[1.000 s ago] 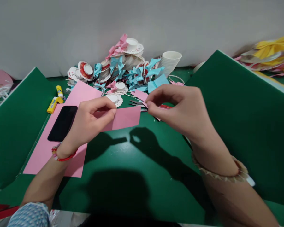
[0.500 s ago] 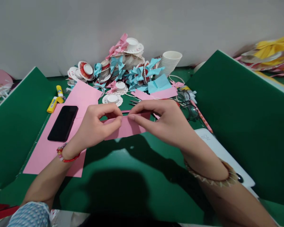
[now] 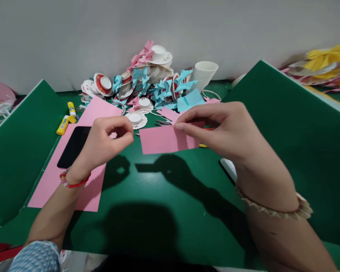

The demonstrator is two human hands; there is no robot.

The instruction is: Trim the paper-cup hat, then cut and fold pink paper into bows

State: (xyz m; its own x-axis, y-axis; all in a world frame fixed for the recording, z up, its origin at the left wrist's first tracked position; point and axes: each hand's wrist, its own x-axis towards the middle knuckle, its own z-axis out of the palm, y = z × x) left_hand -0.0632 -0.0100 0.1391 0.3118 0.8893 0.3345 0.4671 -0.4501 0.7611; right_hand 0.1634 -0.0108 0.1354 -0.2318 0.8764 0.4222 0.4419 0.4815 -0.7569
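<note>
My right hand [image 3: 223, 130] pinches the right end of a small pink paper rectangle [image 3: 164, 139] and holds it above the green table [image 3: 158, 204]. A short way to the paper's left, my left hand [image 3: 106, 141] hovers with thumb and forefinger curled together, not touching the paper. Nothing shows between those fingers. Under the left hand lie a large pink sheet [image 3: 73, 181] and a black phone [image 3: 73, 147] resting on it.
A heap of paper-cup hats with pink and blue bows [image 3: 147, 83] sits at the back by the wall, beside a stack of white cups [image 3: 204, 73]. Two yellow glue sticks [image 3: 66, 119] lie at the left. Green dividers [image 3: 294, 128] stand on both sides. Scissors [image 3: 163, 122] lie behind the paper.
Both hands held the pink rectangle half a second ago. The left hand has let go and drawn left; the right hand has carried the paper to the right.
</note>
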